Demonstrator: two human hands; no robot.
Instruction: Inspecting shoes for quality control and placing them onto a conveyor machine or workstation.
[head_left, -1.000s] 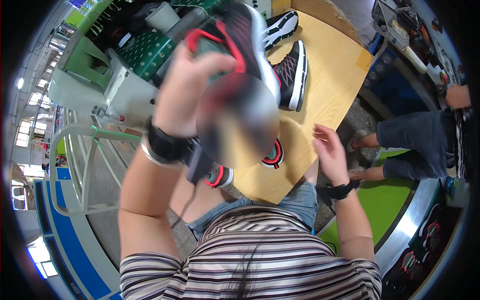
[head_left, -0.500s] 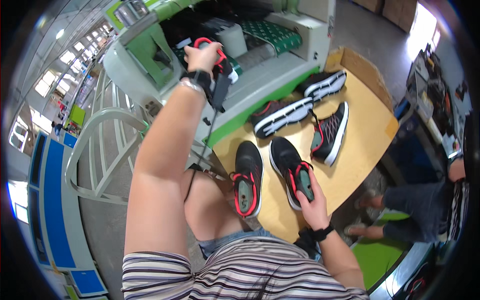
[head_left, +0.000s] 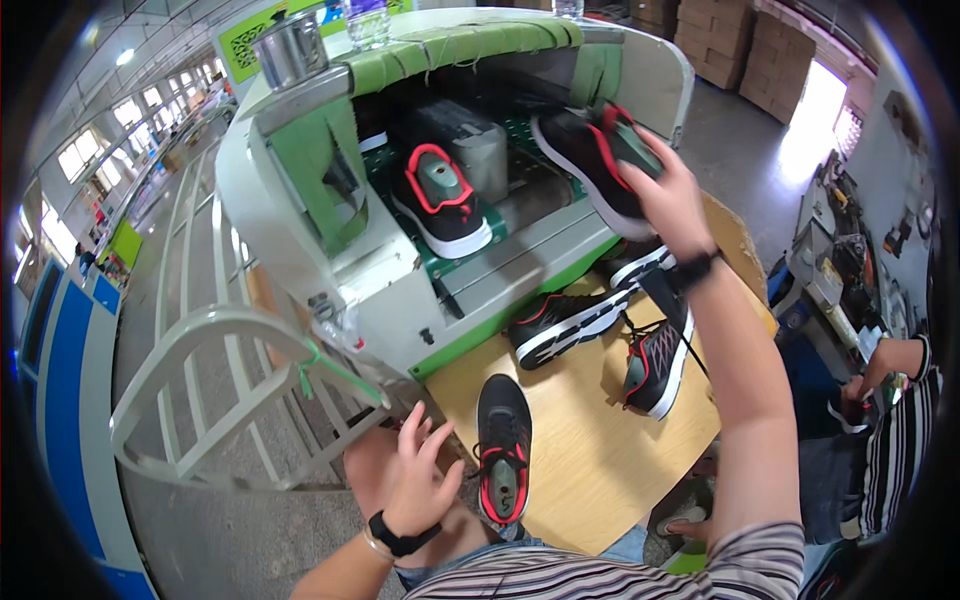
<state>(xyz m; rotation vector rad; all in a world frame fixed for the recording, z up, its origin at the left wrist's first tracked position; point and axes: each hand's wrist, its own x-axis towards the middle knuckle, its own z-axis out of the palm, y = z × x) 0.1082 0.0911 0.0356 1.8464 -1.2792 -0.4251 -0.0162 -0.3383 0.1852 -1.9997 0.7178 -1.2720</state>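
Observation:
My right hand point(head_left: 668, 190) is closed on the heel end of a black and red sneaker point(head_left: 590, 165), raised at the right side of the machine's mouth. Another black sneaker point(head_left: 440, 205) with a red collar and a grey-green last inside rests in the machine's opening, by the green belt. Low over my leg, my left hand point(head_left: 420, 480) is open, its fingers spread and holding nothing. Beside it a single sneaker point(head_left: 503, 450) stands on the wooden board point(head_left: 590, 460), toe pointing away from me. Farther right on the board two sneakers point(head_left: 570, 322) point(head_left: 660, 365) lie on their sides, partly overlapped by another sneaker point(head_left: 640, 262).
The white and green machine point(head_left: 380, 290) fills the area ahead, with a metal cup point(head_left: 290, 50) on top. A curved metal rail point(head_left: 215, 320) stands at the left. At the right a person in a striped top point(head_left: 900, 450) works near a cluttered bench point(head_left: 830, 260).
My right hand has lifted a sneaker off the board and carried it up to the machine. My left hand has let go of the sneaker in the opening and come back toward me.

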